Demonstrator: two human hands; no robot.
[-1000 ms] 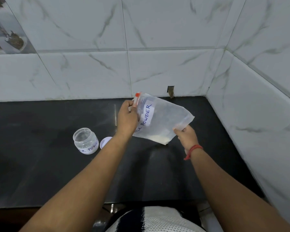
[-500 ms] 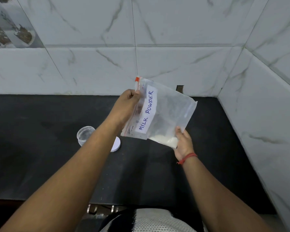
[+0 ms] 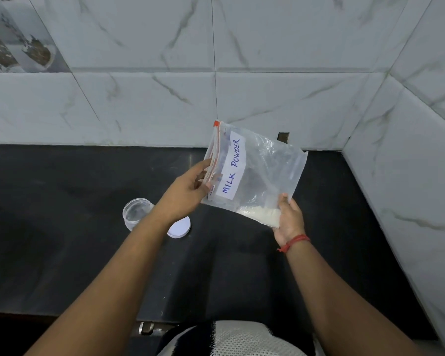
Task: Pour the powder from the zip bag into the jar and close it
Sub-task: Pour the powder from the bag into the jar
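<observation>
The zip bag [image 3: 260,173] is held up in the air above the black table [image 3: 62,253], toward its far right corner, tilted with the zip edge up and to the left; the left hand [image 3: 188,194] pinches that red-striped zip edge between thumb and fingers, while the right hand [image 3: 289,219] grasps the opposite lower corner, where the white powder [image 3: 261,214] has gathered just beside the fingers. The jar [image 3: 135,213] stands open on the table, well to the left of the bag and partly hidden behind the left forearm; its white lid [image 3: 181,227] lies flat on the table just beside it, also partly covered by the forearm. The jar looks empty, though the glass is too blurred to be sure. A red thread [image 3: 294,241] circles the right wrist. Marble-patterned tiled walls [image 3: 267,47] meet behind the table's far right corner. A white label [image 3: 231,169] on the bag reads "MILK POWDER" in blue handwriting
</observation>
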